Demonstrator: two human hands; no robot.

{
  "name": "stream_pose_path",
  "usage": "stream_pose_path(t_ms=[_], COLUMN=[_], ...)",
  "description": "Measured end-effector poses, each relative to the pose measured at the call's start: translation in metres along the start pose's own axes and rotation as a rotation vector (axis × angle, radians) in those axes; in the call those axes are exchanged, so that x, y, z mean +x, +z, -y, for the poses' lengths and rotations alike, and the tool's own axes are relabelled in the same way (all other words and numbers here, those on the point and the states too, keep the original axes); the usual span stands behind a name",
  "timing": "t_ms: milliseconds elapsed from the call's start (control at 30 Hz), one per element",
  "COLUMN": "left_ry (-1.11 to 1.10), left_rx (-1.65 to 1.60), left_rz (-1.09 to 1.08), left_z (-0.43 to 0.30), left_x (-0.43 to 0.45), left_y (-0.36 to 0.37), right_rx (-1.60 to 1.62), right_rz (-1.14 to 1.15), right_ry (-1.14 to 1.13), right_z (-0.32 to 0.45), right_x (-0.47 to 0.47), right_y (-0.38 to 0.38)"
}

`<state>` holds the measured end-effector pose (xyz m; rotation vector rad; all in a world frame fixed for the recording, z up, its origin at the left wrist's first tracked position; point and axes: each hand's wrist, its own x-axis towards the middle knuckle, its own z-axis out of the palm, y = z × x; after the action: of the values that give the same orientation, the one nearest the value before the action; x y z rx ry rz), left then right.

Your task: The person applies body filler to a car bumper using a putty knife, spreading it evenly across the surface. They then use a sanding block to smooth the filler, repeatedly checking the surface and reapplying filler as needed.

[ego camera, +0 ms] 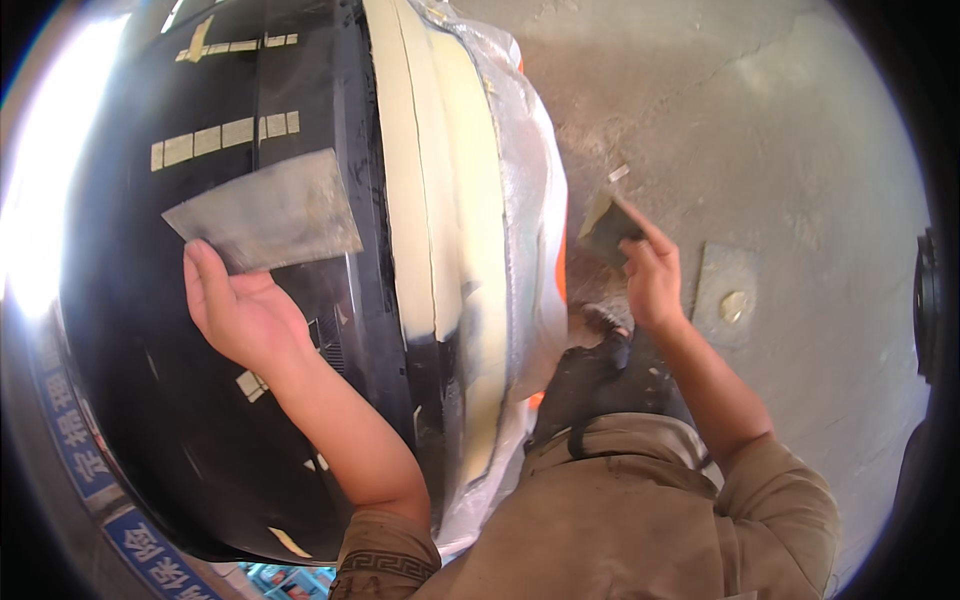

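Note:
My left hand (244,311) grips the lower left edge of a flat, smeared rectangular sheet (274,210), held over a glossy black curved panel, probably a vehicle's. My right hand (652,281) holds a dark, thin putty spreader (611,229) with a pale smear on its edge, above the floor. Between the hands, a cream-coloured band of filler (431,187) runs along the panel's edge, bordered by clear plastic sheeting (532,172). Strips of pale masking tape (225,139) cross the black surface in several places.
On the concrete floor (810,187) at the right lies a flat board (726,274) bearing a pale lump (733,306). My shoe (611,330) stands near the sheeting. Blue signs (142,555) with writing are at the lower left, with turquoise items (289,581) beside them.

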<state>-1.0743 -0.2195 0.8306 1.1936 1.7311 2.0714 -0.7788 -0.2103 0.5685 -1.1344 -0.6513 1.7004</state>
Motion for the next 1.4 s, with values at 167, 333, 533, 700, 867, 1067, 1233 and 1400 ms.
stream_pose_path(t_ms=[167,333,533,700,867,1067,1233,1400], left_ry=[-0.175,-0.347,-0.368,-0.228,-0.105,-0.238,-0.734,-0.730], left_rx=[-0.119,-0.292,-0.375,-0.261,-0.152,-0.519,-0.876,-0.819], left_rz=[-0.128,-0.197,0.107,0.159,0.058,0.077,0.687,0.451], left_z=[-0.032,-0.050,-0.071,-0.091,-0.105,-0.104,-0.092,-0.083], left_x=[-0.051,-0.100,-0.128,-0.124,-0.121,-0.125,-0.137,-0.143], left_y=[-0.027,-0.024,-0.007,-0.021,-0.033,-0.047,-0.047,-0.059], right_rx=[0.478,0.502,0.451,-0.138,-0.681,-1.017,-0.164,-0.291], right_rz=[0.231,0.355,0.847,1.188,1.050,0.949,0.839,0.952], right_ry=[-0.143,-0.185,-0.329,-0.752,-0.878,-0.934,-0.034,0.138], right_z=[0.107,0.185,0.220,0.231,0.241,0.245,0.221,0.195], right_x=[0.000,-0.041,-0.109,-0.128,-0.140,-0.137,-0.132,-0.109], right_y=[0.017,0.067,0.118,0.141,0.133,0.105,0.096,0.097])
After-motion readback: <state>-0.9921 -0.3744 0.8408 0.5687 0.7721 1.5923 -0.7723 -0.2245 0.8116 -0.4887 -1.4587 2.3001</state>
